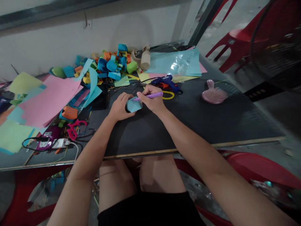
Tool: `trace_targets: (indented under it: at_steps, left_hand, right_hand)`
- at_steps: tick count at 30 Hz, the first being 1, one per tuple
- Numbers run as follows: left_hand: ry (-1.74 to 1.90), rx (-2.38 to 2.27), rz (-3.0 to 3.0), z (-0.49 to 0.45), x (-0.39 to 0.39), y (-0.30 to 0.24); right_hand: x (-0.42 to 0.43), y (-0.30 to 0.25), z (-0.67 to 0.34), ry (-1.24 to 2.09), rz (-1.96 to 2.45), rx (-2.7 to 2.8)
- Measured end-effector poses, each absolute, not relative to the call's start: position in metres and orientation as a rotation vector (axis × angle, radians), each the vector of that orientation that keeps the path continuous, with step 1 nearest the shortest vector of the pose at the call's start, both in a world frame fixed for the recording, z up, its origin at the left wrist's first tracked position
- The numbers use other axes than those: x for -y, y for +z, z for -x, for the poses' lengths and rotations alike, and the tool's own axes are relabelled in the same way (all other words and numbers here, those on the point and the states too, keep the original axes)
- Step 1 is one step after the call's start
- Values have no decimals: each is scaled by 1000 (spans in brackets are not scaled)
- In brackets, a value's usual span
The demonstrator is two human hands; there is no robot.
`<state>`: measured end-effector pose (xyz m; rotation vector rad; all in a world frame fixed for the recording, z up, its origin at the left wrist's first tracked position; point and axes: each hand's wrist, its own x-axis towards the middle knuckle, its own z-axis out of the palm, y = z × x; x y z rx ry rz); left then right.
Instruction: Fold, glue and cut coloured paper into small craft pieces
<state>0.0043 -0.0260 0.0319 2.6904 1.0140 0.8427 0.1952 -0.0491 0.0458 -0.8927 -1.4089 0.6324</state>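
Observation:
Near the middle of the dark table, my left hand [121, 107] is closed around a small blue paper piece [134, 106] with a faceted, many-cornered face. My right hand [153, 99] grips a purple pen [155, 95]. The pen's tip meets the blue piece near its upper edge; whether it leaves a mark is too small to see. Just beyond my right hand lie a dark blue glue gun [166, 82] and the yellow handle loop [168, 95] of what looks like scissors.
A heap of folded coloured paper pieces [110, 64] lies against the wall. Pink paper sheets [51, 97] spread at the left, near a purple power strip [50, 138] with cables. A pink hairbrush [214, 94] rests at the right. Blue sheets [174, 61] lie at the back.

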Motion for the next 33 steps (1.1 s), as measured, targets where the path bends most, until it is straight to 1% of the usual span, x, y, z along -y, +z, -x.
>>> trace_targets:
  at_steps: [13,19,25,33]
  left_hand:
    - [842,-978,-2724,-3,25,29]
    - [872,-953,-2736,-4,25,30]
    - [867,-943,-2730,-4,25,30]
    - [884,-949,-2712,-3,25,30]
  right_hand:
    - [41,33,-196,619,901,1508]
    - [40,35,-196,551,905,1373]
    - [40,35,-197,520,939,1412]
    - [45,40,-195,707,862,1495]
